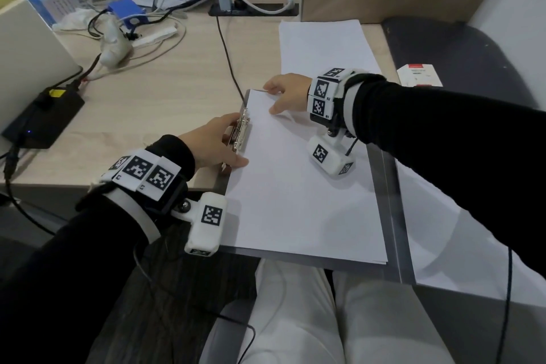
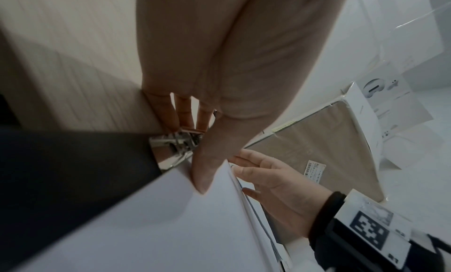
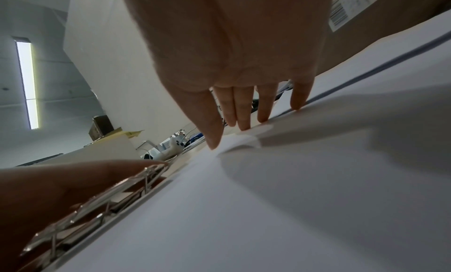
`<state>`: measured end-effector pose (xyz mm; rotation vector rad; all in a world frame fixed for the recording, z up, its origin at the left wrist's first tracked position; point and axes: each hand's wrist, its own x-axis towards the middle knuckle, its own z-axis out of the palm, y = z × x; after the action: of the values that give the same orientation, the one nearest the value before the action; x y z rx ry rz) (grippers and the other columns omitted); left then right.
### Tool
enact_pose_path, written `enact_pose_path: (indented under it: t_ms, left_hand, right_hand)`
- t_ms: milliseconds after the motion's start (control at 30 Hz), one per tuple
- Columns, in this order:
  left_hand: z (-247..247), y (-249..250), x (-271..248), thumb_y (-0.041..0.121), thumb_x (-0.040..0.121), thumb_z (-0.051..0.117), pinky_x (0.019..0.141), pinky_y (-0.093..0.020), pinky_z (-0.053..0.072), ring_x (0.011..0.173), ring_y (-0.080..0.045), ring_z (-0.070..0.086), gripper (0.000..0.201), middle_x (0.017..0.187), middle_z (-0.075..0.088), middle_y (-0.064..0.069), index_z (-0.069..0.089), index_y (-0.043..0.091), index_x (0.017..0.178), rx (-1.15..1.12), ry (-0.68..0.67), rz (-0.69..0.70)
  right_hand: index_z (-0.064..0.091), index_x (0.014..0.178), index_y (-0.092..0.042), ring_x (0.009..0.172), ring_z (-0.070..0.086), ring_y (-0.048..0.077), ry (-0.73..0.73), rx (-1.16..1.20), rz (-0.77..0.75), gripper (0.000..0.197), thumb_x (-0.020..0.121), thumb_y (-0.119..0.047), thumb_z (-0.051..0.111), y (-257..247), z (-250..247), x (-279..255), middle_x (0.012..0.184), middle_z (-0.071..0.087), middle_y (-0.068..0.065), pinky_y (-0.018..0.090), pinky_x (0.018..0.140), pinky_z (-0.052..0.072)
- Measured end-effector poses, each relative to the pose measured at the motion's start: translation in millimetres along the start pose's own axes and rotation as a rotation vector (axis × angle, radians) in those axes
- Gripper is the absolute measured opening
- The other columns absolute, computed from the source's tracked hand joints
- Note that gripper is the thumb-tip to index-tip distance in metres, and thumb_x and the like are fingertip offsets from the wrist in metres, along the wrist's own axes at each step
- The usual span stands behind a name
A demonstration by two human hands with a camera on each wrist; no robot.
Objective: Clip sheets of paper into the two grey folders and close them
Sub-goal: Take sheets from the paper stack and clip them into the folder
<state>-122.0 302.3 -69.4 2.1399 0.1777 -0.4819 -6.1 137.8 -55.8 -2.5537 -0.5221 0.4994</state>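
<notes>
Grey folder (image 1: 393,216), open on the tabletop (image 1: 165,83) edge, paper sheets (image 1: 295,186) laid inside.
Left hand (image 1: 212,142): grip curled on the metal clip (image 1: 241,131). Right hand (image 1: 288,94): grip relaxed, fingertips (image 3: 244,125) pressing the sheets' far corner.

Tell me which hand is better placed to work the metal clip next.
Left. The left hand already holds the shiny metal clip; the right hand rests on the white paper sheets, steadying them.

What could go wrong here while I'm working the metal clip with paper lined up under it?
The left hand has fingers right at the metal clip; it could snap onto them. The right hand only presses fingertips on the sheets, so they might shift and get clamped crooked. The grey folder overhangs the desk edge and could tip.
</notes>
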Motion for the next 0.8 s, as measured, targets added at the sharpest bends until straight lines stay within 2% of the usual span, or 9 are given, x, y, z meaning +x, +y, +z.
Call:
enact_pose_path:
  t_ms: [200, 300, 433, 500, 567, 633, 667, 733, 800]
  left_hand:
    - [1, 1, -1, -0.004, 0.073, 0.072, 0.103, -0.043, 0.045, 0.123, -0.026, 0.051, 0.089, 0.137, 0.048, -0.006, 0.028, 0.021, 0.146, -0.013, 0.000, 0.014]
    - [1, 0, -3, -0.003, 0.073, 0.073, 0.103, -0.043, 0.046, 0.122, -0.026, 0.052, 0.088, 0.137, 0.049, -0.007, 0.029, 0.021, 0.146, -0.019, -0.010, 0.014]
    - [1, 1, -5, -0.003, 0.074, 0.072, 0.102, -0.045, 0.046, 0.118, -0.029, 0.056, 0.087, 0.131, 0.055, -0.012, 0.030, 0.022, 0.146, -0.023, -0.013, 0.004]
    - [3, 3, -6, -0.006, 0.075, 0.069, 0.101, -0.043, 0.047, 0.114, -0.029, 0.057, 0.083, 0.126, 0.058, -0.013, 0.032, 0.020, 0.145, -0.031, -0.005, 0.005]
    - [5, 4, -9, -0.008, 0.076, 0.067, 0.101, -0.041, 0.046, 0.111, -0.028, 0.057, 0.081, 0.124, 0.058, -0.013, 0.032, 0.017, 0.144, -0.046, -0.001, 0.007]
    - [6, 5, -11, -0.009, 0.077, 0.067, 0.103, -0.042, 0.044, 0.113, -0.029, 0.056, 0.080, 0.126, 0.057, -0.012, 0.033, 0.017, 0.144, -0.050, 0.015, 0.000]
    - [7, 5, -12, -0.008, 0.077, 0.066, 0.104, -0.042, 0.044, 0.114, -0.029, 0.056, 0.080, 0.126, 0.057, -0.011, 0.032, 0.017, 0.144, -0.054, 0.021, -0.006]
    - [7, 5, -12, -0.008, 0.076, 0.067, 0.106, -0.044, 0.042, 0.118, -0.030, 0.055, 0.080, 0.129, 0.056, -0.011, 0.033, 0.017, 0.144, -0.057, 0.024, -0.018]
    - [7, 5, -12, -0.005, 0.074, 0.070, 0.107, -0.046, 0.040, 0.122, -0.031, 0.053, 0.082, 0.133, 0.055, -0.011, 0.034, 0.018, 0.143, -0.041, 0.022, -0.027]
  right_hand:
    - [0.037, 0.143, -0.010, 0.134, 0.043, 0.017, 0.035, 0.027, 0.002, 0.064, 0.086, -0.014, 0.064, -2, -4, -9, 0.147, 0.043, 0.004, 0.021, 0.105, 0.031]
    - [0.044, 0.139, -0.011, 0.129, 0.048, 0.018, 0.087, 0.032, 0.025, 0.055, 0.087, -0.016, 0.063, -1, -17, -24, 0.142, 0.049, 0.004, 0.019, 0.099, 0.034]
    - [0.058, 0.124, -0.011, 0.099, 0.061, 0.018, 0.126, 0.133, 0.177, 0.036, 0.088, -0.014, 0.059, 14, -36, -62, 0.118, 0.062, 0.007, 0.018, 0.067, 0.045]
    - [0.059, 0.113, -0.008, 0.076, 0.062, 0.015, 0.111, 0.230, 0.293, 0.024, 0.090, -0.009, 0.055, 26, -40, -86, 0.102, 0.061, 0.007, 0.022, 0.058, 0.044]
    - [0.057, 0.109, -0.006, 0.063, 0.058, 0.014, 0.070, 0.285, 0.397, 0.019, 0.091, -0.007, 0.053, 40, -39, -111, 0.090, 0.061, 0.009, 0.024, 0.054, 0.043]
    - [0.057, 0.116, 0.000, 0.062, 0.059, 0.014, 0.028, 0.284, 0.480, 0.026, 0.091, -0.009, 0.054, 51, -34, -131, 0.081, 0.060, 0.007, 0.024, 0.055, 0.046]
    - [0.057, 0.118, 0.001, 0.065, 0.060, 0.015, 0.009, 0.277, 0.507, 0.029, 0.091, -0.011, 0.054, 55, -32, -139, 0.083, 0.061, 0.007, 0.025, 0.057, 0.047]
    - [0.056, 0.121, 0.000, 0.075, 0.061, 0.017, -0.007, 0.283, 0.529, 0.032, 0.092, -0.012, 0.054, 59, -26, -153, 0.096, 0.062, 0.009, 0.026, 0.063, 0.050]
    - [0.055, 0.125, 0.001, 0.092, 0.060, 0.021, -0.001, 0.268, 0.508, 0.036, 0.091, -0.012, 0.055, 60, -20, -162, 0.113, 0.061, 0.012, 0.033, 0.079, 0.053]
